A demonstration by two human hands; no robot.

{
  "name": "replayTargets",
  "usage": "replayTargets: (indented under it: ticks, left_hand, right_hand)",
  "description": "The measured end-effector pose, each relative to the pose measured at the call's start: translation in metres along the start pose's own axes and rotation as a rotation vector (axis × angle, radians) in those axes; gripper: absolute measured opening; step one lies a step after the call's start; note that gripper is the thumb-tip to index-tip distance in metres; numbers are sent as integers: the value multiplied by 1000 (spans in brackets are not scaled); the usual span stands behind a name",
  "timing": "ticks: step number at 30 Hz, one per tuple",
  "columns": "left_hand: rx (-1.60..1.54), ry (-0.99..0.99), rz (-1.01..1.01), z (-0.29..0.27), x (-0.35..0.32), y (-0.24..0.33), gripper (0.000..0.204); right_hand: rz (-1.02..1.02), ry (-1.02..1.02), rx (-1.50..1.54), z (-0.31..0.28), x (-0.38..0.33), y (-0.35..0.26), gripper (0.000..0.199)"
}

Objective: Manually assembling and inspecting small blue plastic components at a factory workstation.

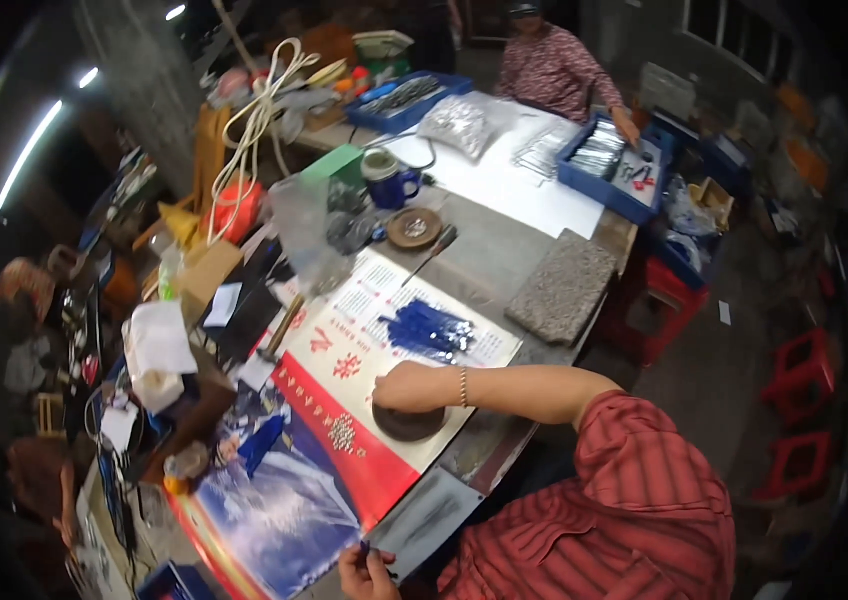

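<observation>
My right hand (408,386) is closed at the rim of a dark, round, bowl-like thing (410,424); its fingertips are hard to see. At the lower edge, my left hand (368,575) pinches a small dark blue piece (365,548). A pile of blue pieces with shiny ends (429,331) lies beyond my right hand. Left of the round thing is a heap of small beige bits (341,433). Several more blue pieces (262,443) rest farther left on a printed poster (289,520). A hammer (282,328) lies on the red and white printed sheet (384,475).
A stone slab (564,286) lies at the table's right edge. Farther back are a screwdriver (431,255), a brown dish (414,228) and a blue mug (390,184). Across the table, another person (559,65) reaches to a blue tray (609,195). Red stools (654,310) stand at right.
</observation>
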State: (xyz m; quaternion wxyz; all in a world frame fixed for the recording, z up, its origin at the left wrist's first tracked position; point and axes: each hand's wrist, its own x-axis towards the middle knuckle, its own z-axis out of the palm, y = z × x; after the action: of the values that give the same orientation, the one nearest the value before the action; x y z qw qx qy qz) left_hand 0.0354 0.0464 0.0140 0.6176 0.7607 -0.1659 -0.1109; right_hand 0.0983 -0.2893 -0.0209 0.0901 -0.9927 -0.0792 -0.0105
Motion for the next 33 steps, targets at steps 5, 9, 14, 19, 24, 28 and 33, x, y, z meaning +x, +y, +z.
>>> replayTargets:
  ticks: [5,9,14,19,24,28,33]
  left_hand:
    - [-13,-46,65,17,1,1,24]
    - [-7,-72,68,20,-4,12,30]
    - [-135,-121,-48,24,-8,9,26]
    - [-200,-120,-18,27,-12,4,18]
    - [-209,-107,-89,33,-17,15,17]
    - [-194,-125,-80,33,-16,3,17]
    - [-73,-180,-38,32,-18,0,16]
  right_hand:
    - [-91,-126,30,-8,4,2,17]
    - [-58,-124,69,3,9,4,17]
    - [11,-130,193,-4,-12,-1,21]
    - [121,104,493,2,-27,-1,21]
    - [187,139,569,-4,-41,-6,17]
    - [218,120,553,-5,-47,-8,15]
    - [222,200,602,6,-49,-9,16]
